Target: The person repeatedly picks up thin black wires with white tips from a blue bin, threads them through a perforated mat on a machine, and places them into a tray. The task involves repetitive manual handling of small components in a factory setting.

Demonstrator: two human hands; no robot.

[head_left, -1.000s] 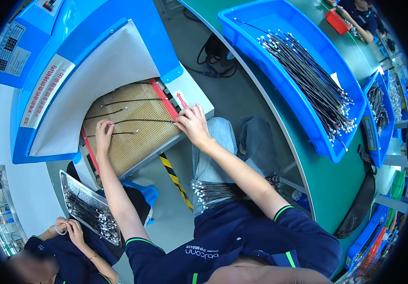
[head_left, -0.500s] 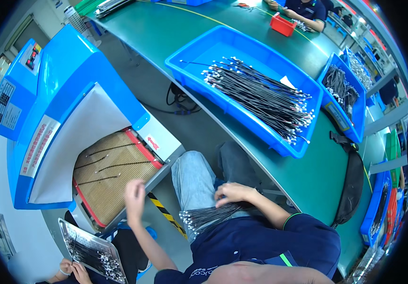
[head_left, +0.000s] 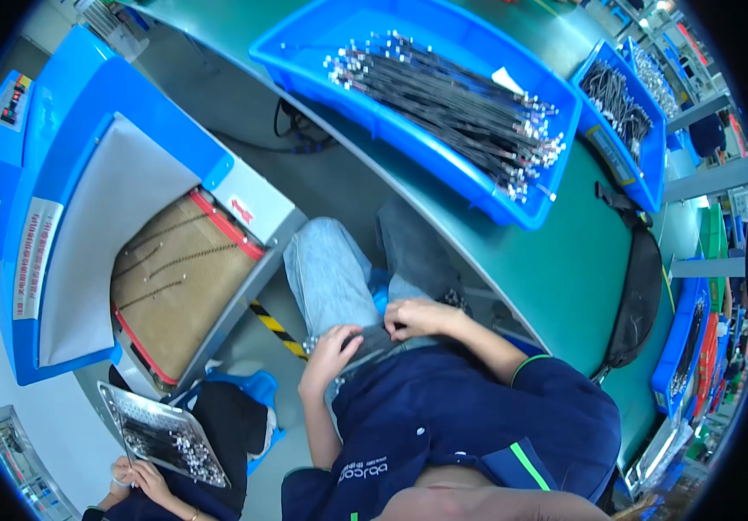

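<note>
A bundle of thin black cables (head_left: 377, 339) lies across my lap on light blue jeans. My left hand (head_left: 330, 356) is at the left end of the bundle, fingers curled over it and hiding most of the white connector ends. My right hand (head_left: 419, 319) is just to the right, its bent fingers pressed together on the cables from above. The hands are close together, a short stretch of bundle showing between them. Whether either hand has singled out one cable is hidden by the fingers.
Several black cables lie apart on the tan belt (head_left: 184, 304) of a blue machine (head_left: 152, 95) at left. A blue tray (head_left: 469, 204) heaped with cables stands on the green table (head_left: 556, 286), beside a black pouch (head_left: 637, 300). Lower left, another person handles cables over a metal tray (head_left: 161, 408).
My left hand has come from beside the belt to the bundle on my lap. My right hand stays at the bundle. The view has shifted, so the tray and machine appear higher.
</note>
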